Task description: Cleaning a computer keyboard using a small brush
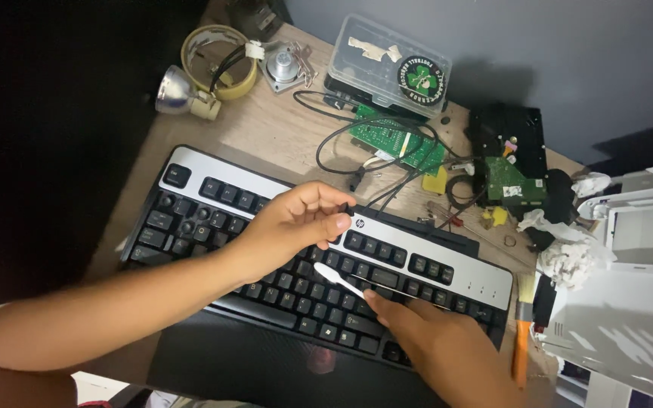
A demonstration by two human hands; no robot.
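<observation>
In the head view, a black and silver keyboard (319,264) lies slanted across a cluttered wooden desk (281,128), and both hands work over its middle rows. The right hand (436,344) comes in from the lower right with its fingers pinched together on the stick of a white cotton swab (338,278), whose padded tip rests on or just above the keys near the centre of the board. The left hand (292,227) reaches across from the left; its fingers are curled and close together, resting on the upper key rows and the silver strip, and it grips nothing that can be seen. To swab well here, it seems best to let the left hand steady the board, keep the swab at a low angle, and draw the tip along the gaps between keys with light pressure so the stick does not bend. Behind the keyboard lie a green circuit board (394,140) tangled with black cables (372,162), a clear plastic box (387,64), a roll of tape (217,57) and a lamp reflector (175,92). To the right sit crumpled tissue (568,253), an orange-handled brush (523,340) and a white device (629,317) at the desk's edge.
</observation>
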